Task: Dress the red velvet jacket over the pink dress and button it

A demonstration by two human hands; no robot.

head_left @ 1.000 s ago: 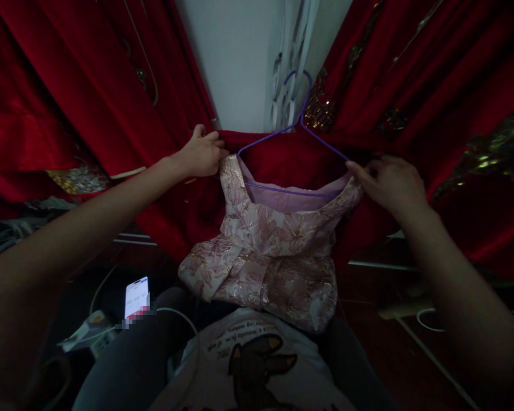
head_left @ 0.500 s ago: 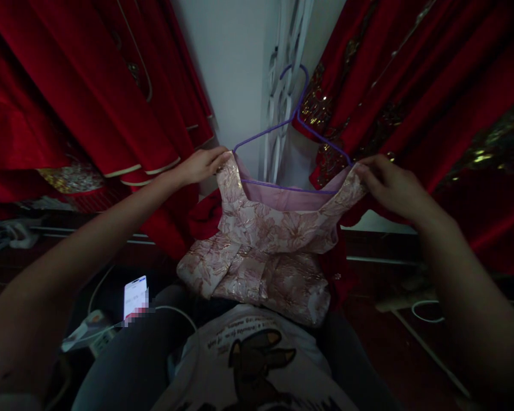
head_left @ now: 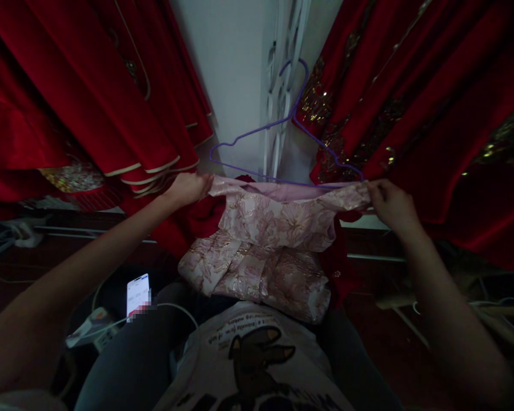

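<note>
A pink-and-gold floral brocade dress [head_left: 278,222] lies over my lap, its upper part stretched out between my hands. My left hand [head_left: 191,187] pinches the strap on the left. On the other side my right hand [head_left: 389,202] is closed on the opposite strap. A purple clothes hanger [head_left: 257,127] stands behind the neckline. Its left end is bare above the left strap, while its right end touches the dress close to my right hand. The lower bar runs along the pink lining [head_left: 282,191].
Red garments with gold trim and sequins hang at the left [head_left: 124,103] and right [head_left: 411,114]. A white scrollwork stand [head_left: 278,103] rises between them. A lit phone [head_left: 137,294] rests by my left leg, near a power strip [head_left: 105,337] and white cable.
Both hands have moved apart and lower, pulling the straps outward and down. The hanger's left end has come out of the left strap and now shows above it.
</note>
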